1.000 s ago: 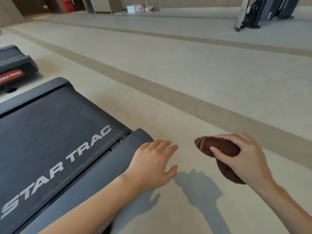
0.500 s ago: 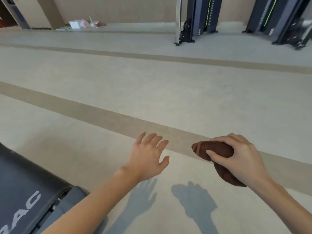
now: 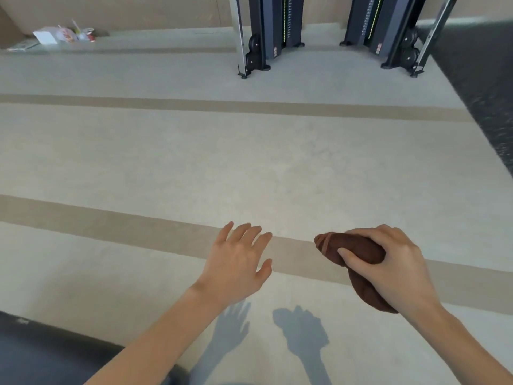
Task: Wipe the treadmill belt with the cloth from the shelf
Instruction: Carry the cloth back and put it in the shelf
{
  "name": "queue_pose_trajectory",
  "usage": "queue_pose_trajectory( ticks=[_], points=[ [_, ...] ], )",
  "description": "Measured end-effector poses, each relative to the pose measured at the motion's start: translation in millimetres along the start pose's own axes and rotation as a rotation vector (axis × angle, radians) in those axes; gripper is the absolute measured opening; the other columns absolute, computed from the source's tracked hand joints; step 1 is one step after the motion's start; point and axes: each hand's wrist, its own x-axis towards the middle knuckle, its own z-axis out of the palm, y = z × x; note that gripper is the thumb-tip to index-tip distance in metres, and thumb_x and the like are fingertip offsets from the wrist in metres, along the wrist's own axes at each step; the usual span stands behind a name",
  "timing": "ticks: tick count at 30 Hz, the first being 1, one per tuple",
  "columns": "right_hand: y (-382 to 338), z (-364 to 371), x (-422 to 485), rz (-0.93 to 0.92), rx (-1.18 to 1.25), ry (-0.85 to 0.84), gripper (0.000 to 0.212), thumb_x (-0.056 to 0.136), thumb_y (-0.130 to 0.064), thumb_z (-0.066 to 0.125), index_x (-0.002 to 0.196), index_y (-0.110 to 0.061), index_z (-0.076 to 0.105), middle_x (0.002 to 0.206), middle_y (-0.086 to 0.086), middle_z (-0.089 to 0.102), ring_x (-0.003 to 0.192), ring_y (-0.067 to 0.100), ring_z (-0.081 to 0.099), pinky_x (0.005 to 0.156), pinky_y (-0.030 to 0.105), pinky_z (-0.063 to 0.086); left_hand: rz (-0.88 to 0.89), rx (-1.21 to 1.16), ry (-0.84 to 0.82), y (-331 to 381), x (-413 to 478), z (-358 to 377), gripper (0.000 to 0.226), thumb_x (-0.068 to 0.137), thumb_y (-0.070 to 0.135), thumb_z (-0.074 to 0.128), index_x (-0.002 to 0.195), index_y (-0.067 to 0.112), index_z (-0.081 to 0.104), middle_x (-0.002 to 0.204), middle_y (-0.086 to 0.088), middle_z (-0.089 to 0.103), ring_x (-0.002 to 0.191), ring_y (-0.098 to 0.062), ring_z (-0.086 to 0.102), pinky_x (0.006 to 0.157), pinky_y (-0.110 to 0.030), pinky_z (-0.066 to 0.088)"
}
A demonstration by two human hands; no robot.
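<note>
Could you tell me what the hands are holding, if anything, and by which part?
The right hand grips the bunched brown cloth around its middle; the left hand holds nothing.

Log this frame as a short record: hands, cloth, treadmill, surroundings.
left hand: open, fingers spread, holds nothing, above the floor
right hand: grips the cloth
cloth: brown, bunched, in the air, apart from the treadmill
treadmill: only a dark edge shows at lower left
floor: beige with tan stripes
background: two dark weight machines; clutter at far left
</note>
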Motion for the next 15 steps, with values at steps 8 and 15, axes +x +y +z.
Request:
queue_pose_trajectory(
  ticks=[8, 15],
  points=[
    [-126.7, -119.3, 24.5, -0.075, -0.035, -0.027, 0.025, 0.07, -0.047, 0.065, 0.091, -0.034, 0.071, 0.08, -0.017, 0.059, 0.081, 0.008, 0.048, 0.074, 0.036, 0.046, -0.118, -0.15, -0.007, 21.8, 14.7, -170.4, 0.049, 0.081, 0.043, 0.037, 0.11, 0.019, 0.069, 0.098, 0.005, 0.07, 0.091, -0.017, 0.067, 0.092, -0.044, 0.05],
    [-224.9, -221.0, 49.2, -0.087, -0.004, 0.023, 0.034, 0.071, -0.056, 0.055, 0.093, -0.035, 0.07, 0.08, -0.019, 0.056, 0.081, 0.004, 0.044, 0.075, 0.033, 0.042, -0.098, -0.155, 0.038, 15.2, 18.2, -313.9, 0.047, 0.081, 0.04, 0.039, 0.109, 0.018, 0.07, 0.098, 0.005, 0.07, 0.089, -0.018, 0.067, 0.092, -0.044, 0.05]
  ],
)
